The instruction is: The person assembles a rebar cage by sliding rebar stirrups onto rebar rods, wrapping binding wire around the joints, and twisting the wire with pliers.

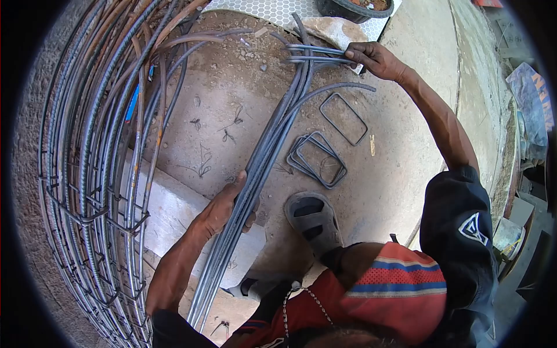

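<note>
A bundle of long grey steel bars (255, 168) runs from the bottom edge up to the top middle, some ends bent. My left hand (226, 204) is wrapped round the bundle at its middle. Near the bundle's upper end, my right hand (374, 59) pinches the right end of thin metal stirrups (325, 55), which lie around the bars. Several rectangular stirrups (316, 159) are stacked on the ground right of the bundle, with a single stirrup (343, 119) just above them.
Tied rebar cages (93, 174) curve along the left side. A pale slab (174, 214) lies beneath the bundle. Wire pieces (202, 165) are scattered on the ground. A stone (333, 30) and a black bowl (354, 8) stand at the top. My sandalled foot (313, 220) is below the stirrups.
</note>
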The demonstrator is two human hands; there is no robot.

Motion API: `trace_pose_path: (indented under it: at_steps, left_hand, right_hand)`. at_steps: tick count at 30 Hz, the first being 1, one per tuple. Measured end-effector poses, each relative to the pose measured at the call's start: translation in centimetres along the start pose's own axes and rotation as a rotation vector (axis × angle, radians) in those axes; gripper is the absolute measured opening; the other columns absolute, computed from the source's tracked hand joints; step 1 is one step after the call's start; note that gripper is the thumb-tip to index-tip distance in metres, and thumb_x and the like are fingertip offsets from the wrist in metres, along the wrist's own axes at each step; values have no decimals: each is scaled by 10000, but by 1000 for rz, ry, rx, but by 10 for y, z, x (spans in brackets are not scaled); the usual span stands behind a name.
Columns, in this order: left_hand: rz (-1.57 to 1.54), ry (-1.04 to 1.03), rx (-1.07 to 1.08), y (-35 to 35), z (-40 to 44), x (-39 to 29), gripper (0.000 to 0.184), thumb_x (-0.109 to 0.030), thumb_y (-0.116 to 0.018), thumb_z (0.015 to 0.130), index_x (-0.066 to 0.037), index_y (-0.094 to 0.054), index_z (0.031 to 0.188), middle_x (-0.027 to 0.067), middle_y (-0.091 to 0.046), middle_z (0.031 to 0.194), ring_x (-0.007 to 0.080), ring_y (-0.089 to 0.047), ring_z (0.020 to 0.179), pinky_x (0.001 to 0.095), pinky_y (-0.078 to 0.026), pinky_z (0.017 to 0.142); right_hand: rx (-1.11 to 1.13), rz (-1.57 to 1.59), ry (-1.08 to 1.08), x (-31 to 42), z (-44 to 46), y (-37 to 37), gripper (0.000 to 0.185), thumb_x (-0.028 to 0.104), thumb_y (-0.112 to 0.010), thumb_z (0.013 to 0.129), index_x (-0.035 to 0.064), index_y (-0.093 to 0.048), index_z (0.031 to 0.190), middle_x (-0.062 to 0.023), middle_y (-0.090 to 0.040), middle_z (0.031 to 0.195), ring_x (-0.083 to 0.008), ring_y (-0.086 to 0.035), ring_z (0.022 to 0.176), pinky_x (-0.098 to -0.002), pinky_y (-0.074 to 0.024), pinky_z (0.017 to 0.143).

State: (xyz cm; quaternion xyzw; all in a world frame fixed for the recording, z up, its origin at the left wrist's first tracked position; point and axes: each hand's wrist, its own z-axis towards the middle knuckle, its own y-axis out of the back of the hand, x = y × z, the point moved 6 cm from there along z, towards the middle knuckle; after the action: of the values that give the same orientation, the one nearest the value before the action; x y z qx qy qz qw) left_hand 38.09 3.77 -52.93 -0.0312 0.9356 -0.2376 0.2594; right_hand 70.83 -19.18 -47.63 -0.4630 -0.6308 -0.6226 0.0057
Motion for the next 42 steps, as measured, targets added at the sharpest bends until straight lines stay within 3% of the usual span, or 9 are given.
trace_pose_path:
  at_steps: [9, 14, 17, 20, 23, 29, 33, 37, 42]
  left_hand:
    - [-2, 4, -14, -4, -4, 1, 587, -648, -315, 882, -94, -498, 823, 32, -464, 620, 142, -524, 463, 285, -452, 400]
    - [15, -32, -12, -5, -4, -2, 587, -634, -373, 875, -69, -498, 776, 41, -468, 587, 144, -525, 447, 281, -450, 384]
    - [40, -46, -37, -6, -7, -7, 611, -639, -430, 850, -45, -518, 740, 50, -477, 543, 152, -534, 432, 282, -464, 385]
    - [97, -64, -94, -5, -13, -13, 621, -638, -516, 803, -22, -543, 732, 57, -483, 506, 163, -556, 436, 286, -496, 411]
    - [76, -51, -80, 3, -11, -11, 607, -614, -596, 756, -8, -560, 761, 62, -500, 521, 172, -582, 458, 295, -522, 431]
    - [-8, -42, -22, 41, 9, 3, 567, -570, -640, 739, -13, -560, 804, 81, -545, 620, 179, -616, 511, 316, -543, 424]
    - [-41, -51, 41, 50, 18, 7, 576, -562, -650, 737, -4, -557, 847, 93, -550, 618, 188, -628, 527, 318, -569, 466]
    - [-163, -57, 140, 50, 20, 7, 596, -533, -680, 727, 14, -554, 928, 128, -590, 685, 215, -652, 578, 340, -586, 509]
    - [-254, -69, 202, 64, 26, 14, 635, -530, -653, 748, 37, -553, 1015, 170, -619, 771, 284, -671, 645, 375, -594, 576]
  right_hand:
    - [-175, 121, 15, -18, -3, -25, 427, 391, -412, 963, 12, -586, 871, -98, -521, 695, -188, -487, 670, -337, -416, 672]
    - [-502, 68, 182, -12, -10, -31, 223, 176, -659, 829, 4, -618, 964, -85, -599, 789, -161, -570, 720, -282, -475, 653]
    - [-580, 161, 142, -17, -15, -37, 212, 154, -661, 822, 6, -624, 969, -94, -620, 848, -168, -613, 805, -280, -496, 706]
    - [-525, -28, 205, -20, -17, -40, 193, 98, -620, 847, -7, -603, 1008, -93, -631, 923, -174, -623, 874, -287, -511, 803]
    - [-429, -104, 268, -15, -12, -36, 226, 70, -632, 825, 12, -592, 1039, -115, -624, 931, -208, -618, 840, -300, -502, 778]
    - [-351, -66, 159, -22, 19, -55, 248, 121, -658, 778, 39, -523, 968, -137, -558, 833, -331, -586, 790, -397, -473, 684]
    - [-322, -113, 264, -27, 30, -66, 256, 115, -662, 775, 42, -526, 979, -122, -561, 845, -312, -589, 790, -375, -480, 665]
    - [-447, -83, 222, -26, 33, -68, 245, 96, -681, 759, 40, -541, 951, -123, -558, 845, -314, -583, 771, -376, -483, 661]
    - [-603, -170, 181, -32, 43, -82, 305, 184, -743, 728, 42, -554, 921, -114, -555, 817, -294, -593, 741, -366, -484, 617]
